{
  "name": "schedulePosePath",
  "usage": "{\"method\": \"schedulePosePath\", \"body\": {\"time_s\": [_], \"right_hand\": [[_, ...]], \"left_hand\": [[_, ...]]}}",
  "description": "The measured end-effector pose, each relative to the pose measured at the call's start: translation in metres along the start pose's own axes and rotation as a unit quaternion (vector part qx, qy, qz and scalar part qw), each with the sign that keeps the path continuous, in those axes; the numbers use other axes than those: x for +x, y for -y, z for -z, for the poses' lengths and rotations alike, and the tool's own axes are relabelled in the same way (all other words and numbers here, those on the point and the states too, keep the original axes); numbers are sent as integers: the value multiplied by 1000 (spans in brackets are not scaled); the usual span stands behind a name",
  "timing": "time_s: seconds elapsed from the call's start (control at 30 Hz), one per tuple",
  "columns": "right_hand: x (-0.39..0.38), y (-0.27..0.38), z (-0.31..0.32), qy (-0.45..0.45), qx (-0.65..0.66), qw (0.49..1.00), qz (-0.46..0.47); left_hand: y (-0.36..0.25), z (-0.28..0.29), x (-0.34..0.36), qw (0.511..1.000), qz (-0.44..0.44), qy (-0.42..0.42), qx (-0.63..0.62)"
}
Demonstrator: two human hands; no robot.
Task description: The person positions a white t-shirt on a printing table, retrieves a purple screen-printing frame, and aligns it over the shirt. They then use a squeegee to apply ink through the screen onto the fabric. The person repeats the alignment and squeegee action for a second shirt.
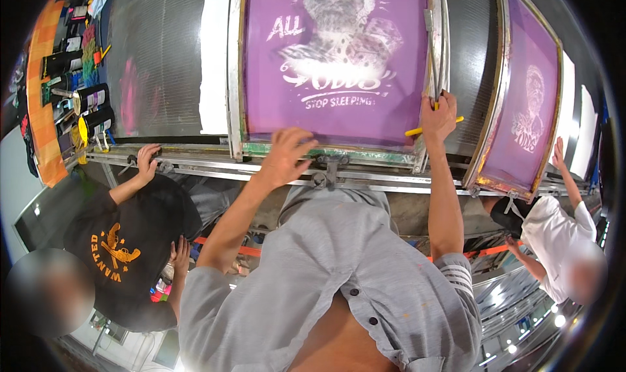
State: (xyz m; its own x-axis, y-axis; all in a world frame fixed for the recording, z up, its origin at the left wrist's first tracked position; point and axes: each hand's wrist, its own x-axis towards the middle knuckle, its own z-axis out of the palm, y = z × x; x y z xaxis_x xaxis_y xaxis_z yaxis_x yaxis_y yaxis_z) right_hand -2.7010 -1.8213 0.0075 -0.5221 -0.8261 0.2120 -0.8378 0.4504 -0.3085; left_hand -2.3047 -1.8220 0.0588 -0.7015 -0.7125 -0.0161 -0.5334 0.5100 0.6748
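Observation:
A screen-printing frame (236,78) with purple mesh (391,121) lies in front of me, a pale portrait and lettering showing on it. Over the frame's near edge, my left hand (285,155) is open with fingers apart, holding nothing. At the frame's right side, my right hand (438,116) is closed around a slim yellow tool (413,132), whose ends stick out on both sides of the fist. Long thin metal strips (430,52) run along the frame's right rail above that hand. What lies inside the fingers is hidden.
A second purple screen frame (505,78) stands to the right, beside a person in white (554,232). A person in a black shirt (124,241) is at the left, one hand on the metal rail (195,163). Ink containers (91,98) crowd the far-left shelf.

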Motion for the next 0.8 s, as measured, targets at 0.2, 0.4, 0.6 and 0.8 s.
{"method": "schedulePosePath", "body": {"time_s": [0.2, 0.4, 0.6, 0.8], "right_hand": [[3, 4, 3, -1, 11, 1000, 0], [1, 1, 0, 11, -16, 1000, -7], [1, 3, 4, -1, 5, 1000, 2], [1, 8, 9, 12, -7, 1000, 1]], "left_hand": [[-2, -29, -1, 995, -92, -37, -30], [-15, -42, 12, 993, -115, 1, -2], [-3, -29, 7, 996, -66, -63, -14], [86, 58, 30, 919, 277, -280, 1]]}}
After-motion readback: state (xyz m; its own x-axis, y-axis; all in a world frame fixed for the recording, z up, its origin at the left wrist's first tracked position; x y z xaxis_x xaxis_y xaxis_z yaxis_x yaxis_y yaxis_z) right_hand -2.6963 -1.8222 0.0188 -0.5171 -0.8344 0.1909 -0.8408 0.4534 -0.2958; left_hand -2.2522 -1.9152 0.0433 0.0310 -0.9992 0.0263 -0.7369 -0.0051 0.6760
